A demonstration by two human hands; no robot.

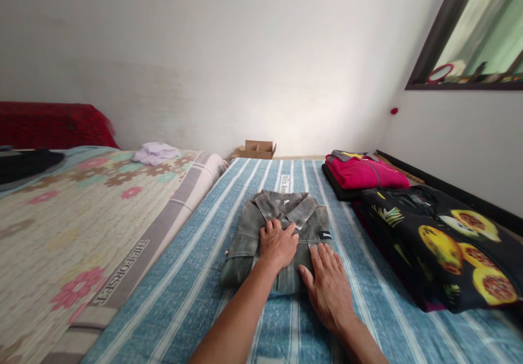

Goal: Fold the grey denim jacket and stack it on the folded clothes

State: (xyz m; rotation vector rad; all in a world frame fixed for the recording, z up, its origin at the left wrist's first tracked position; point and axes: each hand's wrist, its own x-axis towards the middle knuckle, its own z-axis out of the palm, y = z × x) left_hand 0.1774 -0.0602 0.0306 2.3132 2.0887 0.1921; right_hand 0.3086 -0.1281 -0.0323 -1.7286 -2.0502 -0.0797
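A grey denim shirt (245, 238) lies folded into a compact rectangle, its collar pointing away from me and a small dark label on its right side. My left hand (278, 244) rests on the upper middle of the shirt, just below the collar, with fingers apart. Flat against the shirt's lower right part is my right hand (329, 285), its fingers stretched out and the thumb spread. Neither hand grips anything. Under the shirt is a blue striped bed sheet (196, 266).
To the right lie folded black clothes with a fruit print (445, 244) and, behind them, a pink garment (363, 173) on dark cloth. A floral bedspread (102, 228) covers the left bed, with a pale crumpled cloth (155, 152) on it. A cardboard box (259, 149) stands by the wall.
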